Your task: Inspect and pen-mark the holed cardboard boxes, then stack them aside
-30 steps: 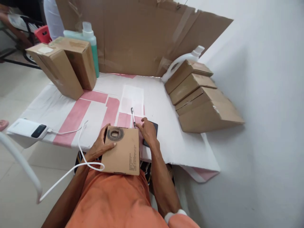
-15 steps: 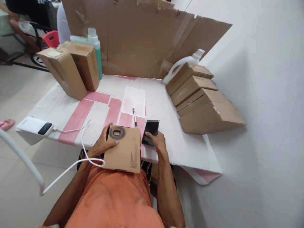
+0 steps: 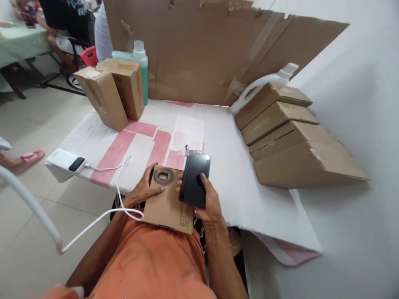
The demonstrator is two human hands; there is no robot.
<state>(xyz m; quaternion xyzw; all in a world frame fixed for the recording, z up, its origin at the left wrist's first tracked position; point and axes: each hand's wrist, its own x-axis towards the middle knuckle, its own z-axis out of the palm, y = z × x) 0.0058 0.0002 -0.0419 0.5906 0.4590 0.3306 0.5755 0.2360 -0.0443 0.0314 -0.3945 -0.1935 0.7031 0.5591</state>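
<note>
My left hand (image 3: 147, 187) grips the left side of a flat cardboard box (image 3: 166, 205) near my lap, thumb on top. A dark ring surrounds a small cut-out at the box's upper left, and print runs along its lower right. In my right hand (image 3: 209, 203) is a black smartphone (image 3: 195, 180), thumb along its right edge and fingertips showing at its left. The phone is over the box's right part and hides it. Just beyond the phone, the tip of a pen (image 3: 187, 147) shows by a white sheet of paper (image 3: 188, 131).
A white power bank (image 3: 65, 161) with a white cable (image 3: 102, 214) lies at the table's left edge. Cardboard boxes (image 3: 106, 99) and a green-liquid bottle (image 3: 144, 74) stand back left. More boxes (image 3: 286, 133) and a white jug (image 3: 264, 83) are at right. A cardboard panel (image 3: 193, 54) stands behind.
My right hand has lifted the smartphone off the table and brought it left over the box. The phone now covers most of the pen. My left hand keeps its hold; the view has shifted.
</note>
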